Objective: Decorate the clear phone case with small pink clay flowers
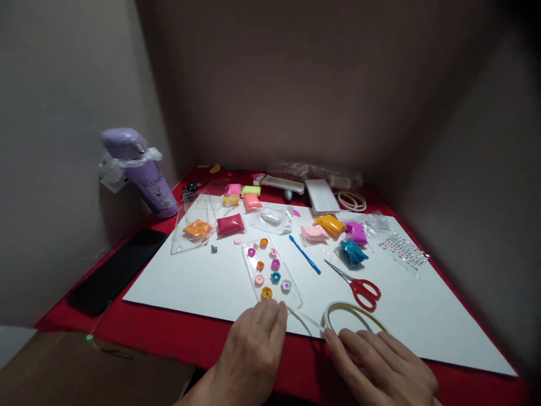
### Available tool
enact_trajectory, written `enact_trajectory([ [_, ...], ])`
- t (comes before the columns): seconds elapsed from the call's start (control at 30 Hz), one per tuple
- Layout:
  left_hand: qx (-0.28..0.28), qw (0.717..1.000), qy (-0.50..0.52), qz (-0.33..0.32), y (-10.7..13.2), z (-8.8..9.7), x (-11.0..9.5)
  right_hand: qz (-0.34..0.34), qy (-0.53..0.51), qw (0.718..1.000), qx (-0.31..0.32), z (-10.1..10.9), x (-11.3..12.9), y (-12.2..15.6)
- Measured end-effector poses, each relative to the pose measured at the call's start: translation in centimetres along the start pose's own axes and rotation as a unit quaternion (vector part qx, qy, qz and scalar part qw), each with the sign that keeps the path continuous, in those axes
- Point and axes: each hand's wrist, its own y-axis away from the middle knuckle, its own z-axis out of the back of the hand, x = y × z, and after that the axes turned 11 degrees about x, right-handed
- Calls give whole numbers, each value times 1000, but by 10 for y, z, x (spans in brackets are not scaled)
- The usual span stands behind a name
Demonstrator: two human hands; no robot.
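Between my hands a narrow white strip of tape (306, 320) is stretched, coming off a tape roll (338, 307). My left hand (257, 344) is closed, its fingertips at the strip's free end and against the near end of a clear phone case (293, 293); the exact pinch is hidden. My right hand (380, 361) is closed around the near side of the roll, which stands tilted over the white board. Small clay flowers in orange, pink, purple, blue and white sit on the case, among them an orange flower (266, 293) close to my left fingers.
Red-handled scissors (366, 293) and a blue modelling tool (305, 255) lie on the white board (181, 287). Clay packets, such as a teal one (353, 253), are spread behind. A gem sheet (404, 250) is at right; a phone (116, 270) and purple bottle (147, 180) at left.
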Motion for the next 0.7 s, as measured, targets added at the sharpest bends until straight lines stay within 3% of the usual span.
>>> enact_trajectory([
  [0.1, 12, 1000, -13, 3, -1, 0, -1, -4, -1, 1000, 3, 0, 1, 0],
  [0.4, -21, 1000, -15, 7, 1, 0, -2, 9, -8, 1000, 11, -6, -1, 6],
  [0.7, 27, 1000, -16, 3, -1, 0, -1, 13, -20, 1000, 7, -13, -2, 15],
])
